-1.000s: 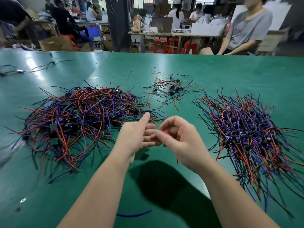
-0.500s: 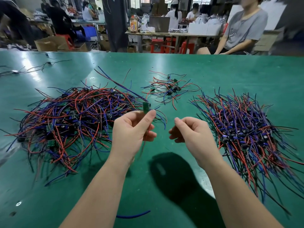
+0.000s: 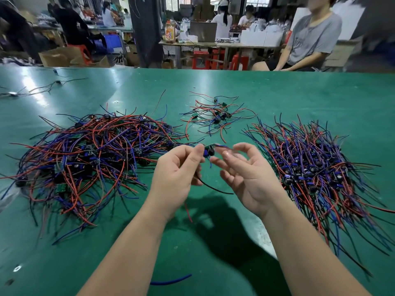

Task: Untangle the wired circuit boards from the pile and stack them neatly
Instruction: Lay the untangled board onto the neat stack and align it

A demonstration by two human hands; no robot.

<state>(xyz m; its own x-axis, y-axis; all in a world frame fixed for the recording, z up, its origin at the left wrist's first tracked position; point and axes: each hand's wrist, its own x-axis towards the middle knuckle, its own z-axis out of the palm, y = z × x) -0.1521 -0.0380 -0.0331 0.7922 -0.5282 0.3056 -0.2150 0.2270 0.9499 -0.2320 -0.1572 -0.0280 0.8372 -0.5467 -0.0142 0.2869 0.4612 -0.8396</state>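
Wired circuit boards [image 3: 89, 154] lie heaped and tangled at nine o'clock on the tabletop [image 3: 25, 253]. At centre our left hand [image 3: 177, 174] pinches one freed board [image 3: 209, 151], its wires dangling, and our right hand [image 3: 250, 174] hangs open just beside it. We judge the next move is to straighten those wires and lay the board on the neat stack [image 3: 320, 167] at three o'clock.

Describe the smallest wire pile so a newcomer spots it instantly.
The green table holds three heaps of red and blue wired boards. The smallest pile lies farthest back, between the left pile and the right pile. It alone is sparse, only a few boards.
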